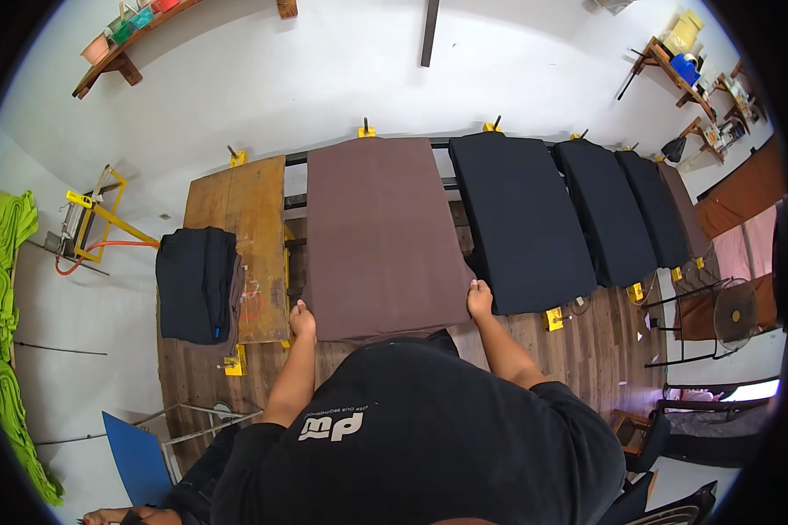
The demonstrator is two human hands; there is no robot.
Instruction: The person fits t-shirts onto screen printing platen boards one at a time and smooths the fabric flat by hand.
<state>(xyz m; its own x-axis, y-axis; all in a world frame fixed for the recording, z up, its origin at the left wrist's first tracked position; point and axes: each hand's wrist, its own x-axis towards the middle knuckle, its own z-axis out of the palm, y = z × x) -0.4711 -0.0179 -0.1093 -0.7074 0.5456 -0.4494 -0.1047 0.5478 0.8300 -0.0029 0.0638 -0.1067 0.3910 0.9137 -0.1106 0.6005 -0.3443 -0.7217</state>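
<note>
A brown cloth point(381, 236) is stretched over a board in the middle of the view, with its near edge towards me. My left hand point(303, 320) is closed on the cloth's near left corner. At the near right corner, my right hand point(479, 300) grips the same cloth, thumb on top. Just right of it lies a black cloth-covered board point(525, 223). Left of the brown cloth is a bare wooden board point(258, 210), bearing a pile of folded dark cloth point(197, 284).
More black-covered boards point(604, 210) line up to the right. Yellow clamps point(552, 319) jut from the frame. A standing fan point(735, 315) is at the far right, green cloth point(4, 280) at the far left. Another person's hand point(105, 516) shows bottom left, near a blue panel point(137, 459).
</note>
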